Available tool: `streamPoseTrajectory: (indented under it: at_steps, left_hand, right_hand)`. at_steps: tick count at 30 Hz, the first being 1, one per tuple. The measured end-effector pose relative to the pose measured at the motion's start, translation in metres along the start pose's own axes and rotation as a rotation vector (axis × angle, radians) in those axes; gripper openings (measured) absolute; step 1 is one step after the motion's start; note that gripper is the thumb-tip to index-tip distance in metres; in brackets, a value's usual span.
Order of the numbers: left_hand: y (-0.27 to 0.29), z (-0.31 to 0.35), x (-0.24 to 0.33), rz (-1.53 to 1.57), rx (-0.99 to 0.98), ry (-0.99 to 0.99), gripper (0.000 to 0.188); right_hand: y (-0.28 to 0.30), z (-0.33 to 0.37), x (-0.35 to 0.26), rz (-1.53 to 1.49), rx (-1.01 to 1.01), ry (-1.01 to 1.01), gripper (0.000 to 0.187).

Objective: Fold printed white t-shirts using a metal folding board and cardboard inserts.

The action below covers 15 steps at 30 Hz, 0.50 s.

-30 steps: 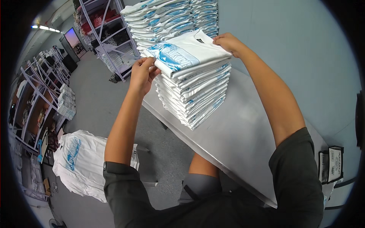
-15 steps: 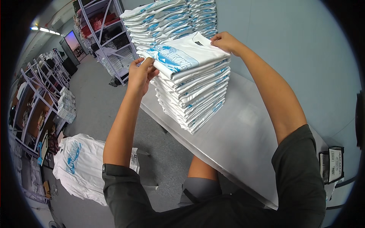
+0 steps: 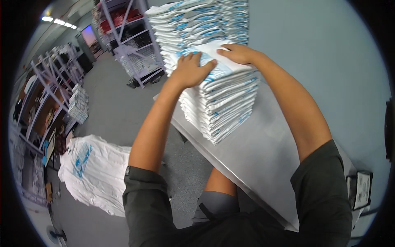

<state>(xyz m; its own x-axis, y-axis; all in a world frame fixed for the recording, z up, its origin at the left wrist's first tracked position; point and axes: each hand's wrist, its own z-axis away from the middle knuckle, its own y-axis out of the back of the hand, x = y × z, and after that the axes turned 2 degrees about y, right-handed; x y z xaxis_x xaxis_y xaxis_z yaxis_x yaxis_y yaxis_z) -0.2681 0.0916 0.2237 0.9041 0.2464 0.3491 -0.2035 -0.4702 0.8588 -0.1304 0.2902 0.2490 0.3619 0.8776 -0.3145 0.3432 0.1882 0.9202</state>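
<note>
A stack of folded white T-shirts (image 3: 230, 101) with blue prints stands on the metal table (image 3: 271, 152) in front of me. On its top T-shirt (image 3: 222, 72) lies my left hand (image 3: 190, 72), fingers spread over the printed left side. My right hand (image 3: 239, 54) rests palm down toward the far right of the same shirt, thumb apart from the fingers. Neither hand grips the cloth. Part of the print and the collar area are covered by my hands.
Taller stacks of folded white shirts (image 3: 193, 24) rise just behind. Unfolded white shirts (image 3: 103, 173) lie low at the left. Metal racks (image 3: 133, 45) with clothes stand beyond, near more shelving (image 3: 47, 96). A grey wall (image 3: 312, 53) borders the table's right side.
Both hands have let go of the top T-shirt's edges and now lie flat on it. The left hand moved inward and farther onto the stack. The view has shifted slightly.
</note>
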Motion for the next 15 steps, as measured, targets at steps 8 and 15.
streamPoseTrajectory:
  at_steps: [8,15]
  left_hand:
    - [-0.005,0.136,-0.067,0.086,0.782,-0.067,0.055]
    - [-0.119,0.478,-0.276,-0.545,0.259,0.869,0.072]
  right_hand:
    - [0.012,0.154,0.009,-0.156,0.646,0.273,0.036]
    - [-0.111,0.369,0.085,-0.445,0.376,-0.176,0.029]
